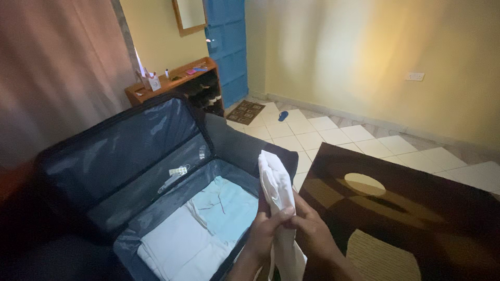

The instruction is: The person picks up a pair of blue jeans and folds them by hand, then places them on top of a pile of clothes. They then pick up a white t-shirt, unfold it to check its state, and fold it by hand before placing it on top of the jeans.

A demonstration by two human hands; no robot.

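A white folded garment [276, 187] stands upright between both my hands, its top end rising above them. My left hand [265, 231] pinches its left side and my right hand [311, 231] grips its right side, thumbs meeting at the cloth. Just left of my hands lies an open dark blue suitcase [130, 156], lid propped up. Inside it lie folded white clothes [179, 247] and a pale blue garment [229, 205].
A dark brown rug with beige circles [396, 218] covers the tiled floor [333, 132] to the right. A wooden shelf with small items [174, 80] stands by a blue door [226, 47]. A curtain [57, 67] hangs at left. A blue slipper [283, 115] lies near the wall.
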